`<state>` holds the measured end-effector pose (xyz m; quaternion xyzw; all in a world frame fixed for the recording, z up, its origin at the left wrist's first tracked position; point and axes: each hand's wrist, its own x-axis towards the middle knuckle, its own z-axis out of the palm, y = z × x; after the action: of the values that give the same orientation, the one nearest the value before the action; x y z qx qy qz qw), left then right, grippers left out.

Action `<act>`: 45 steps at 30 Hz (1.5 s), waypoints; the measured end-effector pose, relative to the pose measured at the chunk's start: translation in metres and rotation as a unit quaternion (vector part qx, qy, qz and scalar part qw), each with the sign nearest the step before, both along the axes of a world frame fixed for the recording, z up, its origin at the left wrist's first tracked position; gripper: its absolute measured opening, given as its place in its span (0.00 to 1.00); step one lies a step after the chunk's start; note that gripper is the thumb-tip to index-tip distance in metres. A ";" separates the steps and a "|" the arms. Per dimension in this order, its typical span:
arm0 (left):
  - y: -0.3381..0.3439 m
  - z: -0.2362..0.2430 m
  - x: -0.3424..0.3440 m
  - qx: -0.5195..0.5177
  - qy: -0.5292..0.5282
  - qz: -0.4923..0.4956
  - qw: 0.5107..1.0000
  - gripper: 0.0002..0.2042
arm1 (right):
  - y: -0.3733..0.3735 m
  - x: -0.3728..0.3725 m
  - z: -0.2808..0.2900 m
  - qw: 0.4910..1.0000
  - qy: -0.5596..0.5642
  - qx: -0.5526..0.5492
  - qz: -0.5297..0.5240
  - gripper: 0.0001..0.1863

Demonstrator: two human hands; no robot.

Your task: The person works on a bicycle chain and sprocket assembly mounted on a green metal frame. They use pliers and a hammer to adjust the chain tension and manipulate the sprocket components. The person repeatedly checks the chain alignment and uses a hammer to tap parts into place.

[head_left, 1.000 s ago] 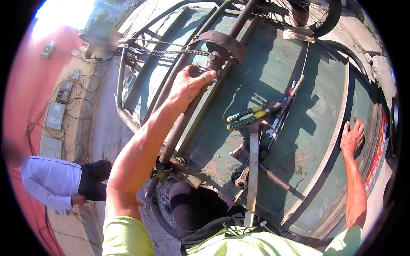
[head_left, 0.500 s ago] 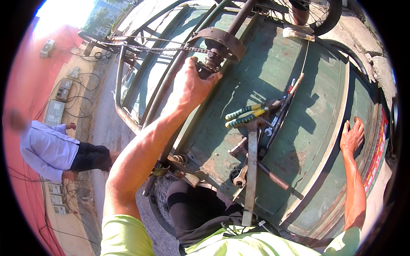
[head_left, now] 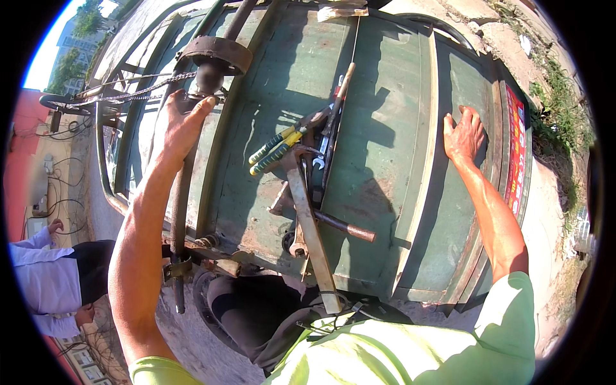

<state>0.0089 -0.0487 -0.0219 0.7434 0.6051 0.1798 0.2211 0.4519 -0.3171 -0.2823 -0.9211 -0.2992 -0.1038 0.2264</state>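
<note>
- Outdoors in hard sun, green metal cart bed (head_left: 385,128) flipped up, pliers (head_left: 276,149) dumped mid-panel.
- Left hand (head_left: 179,122) curls round the rusty axle bar (head_left: 183,192) at the bed's left edge, probably steadying it.
- Right hand (head_left: 463,133) lies flat, fingers spread, near the bed's right rim, looks like bracing.

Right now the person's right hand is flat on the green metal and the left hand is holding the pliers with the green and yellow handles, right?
Not quite. In the head view the left hand is on the dark axle bar, not the pliers, which lie untouched on the green metal panel. The right hand does rest flat on the green metal.
</note>
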 end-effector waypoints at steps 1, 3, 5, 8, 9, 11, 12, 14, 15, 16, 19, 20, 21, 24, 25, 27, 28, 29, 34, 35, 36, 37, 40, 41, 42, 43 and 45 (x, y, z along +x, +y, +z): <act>-0.001 -0.001 0.002 0.020 0.011 -0.009 1.000 0.49 | -0.002 0.003 -0.003 1.000 -0.003 0.004 0.000 0.27; -0.011 0.005 -0.001 0.050 0.029 -0.024 0.998 0.48 | -0.001 0.004 -0.004 1.000 -0.007 0.009 0.005 0.27; -0.024 0.014 -0.009 0.062 0.012 -0.059 0.996 0.42 | -0.002 0.003 -0.005 1.000 -0.002 0.011 0.006 0.27; -0.065 0.040 -0.002 0.066 -0.026 -0.087 0.994 0.35 | -0.003 0.010 -0.010 1.000 -0.008 0.008 -0.001 0.28; -0.087 0.058 0.003 0.046 -0.044 -0.099 0.993 0.31 | -0.002 0.009 -0.010 1.000 -0.005 0.006 -0.001 0.28; -0.123 0.079 0.002 0.012 -0.087 -0.136 0.987 0.27 | -0.004 0.013 -0.013 1.000 -0.012 0.006 -0.002 0.28; -0.141 0.084 -0.001 -0.001 -0.109 -0.161 0.981 0.27 | -0.004 0.015 -0.015 1.000 -0.018 0.005 -0.004 0.28; -0.179 0.092 0.001 -0.051 -0.208 -0.186 0.959 0.26 | -0.004 0.018 -0.020 1.000 -0.025 0.004 -0.009 0.28; -0.194 0.092 -0.005 -0.069 -0.235 -0.191 0.950 0.24 | -0.003 0.020 -0.022 1.000 -0.017 -0.002 -0.011 0.29; -0.208 0.090 -0.009 -0.093 -0.282 -0.180 0.938 0.23 | -0.003 0.020 -0.024 1.000 -0.017 -0.003 -0.012 0.29; -0.236 0.079 -0.033 -0.138 -0.339 -0.180 0.913 0.24 | 0.002 0.017 -0.022 1.000 -0.014 -0.002 -0.009 0.30; -0.244 0.074 -0.040 -0.159 -0.367 -0.173 0.900 0.24 | 0.004 0.016 -0.022 1.000 -0.011 0.001 -0.008 0.30; -0.248 0.068 -0.047 -0.161 -0.378 -0.171 0.895 0.24 | 0.004 0.015 -0.022 1.000 -0.008 0.003 -0.009 0.30; -0.260 0.051 -0.062 -0.165 -0.429 -0.168 0.872 0.24 | 0.002 0.014 -0.015 1.000 -0.005 0.000 -0.005 0.29; -0.263 0.045 -0.066 -0.174 -0.449 -0.165 0.861 0.24 | -0.001 0.020 -0.021 1.000 -0.012 0.002 0.003 0.29; -0.269 0.032 -0.074 -0.193 -0.483 -0.159 0.839 0.22 | -0.005 0.028 -0.023 1.000 -0.013 -0.013 0.019 0.30; -0.274 0.026 -0.077 -0.196 -0.496 -0.149 0.833 0.22 | -0.008 0.034 -0.019 0.999 0.013 -0.020 0.043 0.30; -0.279 0.022 -0.080 -0.200 -0.502 -0.140 0.829 0.21 | -0.009 0.036 -0.012 0.996 0.038 -0.028 0.070 0.30; -0.293 -0.001 -0.099 -0.217 -0.526 -0.110 0.815 0.19 | -0.028 -0.005 0.034 0.974 0.139 0.030 0.176 0.21; -0.293 -0.004 -0.101 -0.215 -0.530 -0.105 0.813 0.19 | -0.033 -0.018 0.036 0.969 0.129 0.052 0.202 0.19; -0.294 -0.007 -0.105 -0.214 -0.533 -0.098 0.813 0.19 | -0.036 -0.032 0.036 0.963 0.122 0.074 0.229 0.17; -0.295 -0.010 -0.108 -0.213 -0.536 -0.090 0.812 0.19 | -0.038 -0.044 0.041 0.964 0.112 0.071 0.230 0.15; -0.300 -0.018 -0.118 -0.212 -0.534 -0.066 0.816 0.19 | -0.039 -0.061 0.038 0.961 0.049 0.157 0.224 0.16; -0.301 -0.021 -0.121 -0.212 -0.532 -0.062 0.817 0.19 | -0.040 -0.064 0.038 0.961 0.034 0.169 0.217 0.17; -0.302 -0.024 -0.123 -0.212 -0.530 -0.058 0.819 0.19 | -0.037 -0.066 0.040 0.961 0.017 0.162 0.222 0.17; -0.302 -0.026 -0.124 -0.212 -0.528 -0.055 0.821 0.18 | -0.033 -0.069 0.043 0.961 0.000 0.156 0.228 0.17; -0.304 -0.030 -0.124 -0.219 -0.526 -0.043 0.821 0.18 | -0.026 -0.086 0.043 0.969 0.054 0.109 0.213 0.18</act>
<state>-0.1148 -0.3526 -0.0522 0.4935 0.3876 0.3967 0.6700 0.3659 -0.3430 -0.2394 -0.8101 -0.4631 -0.0347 0.3579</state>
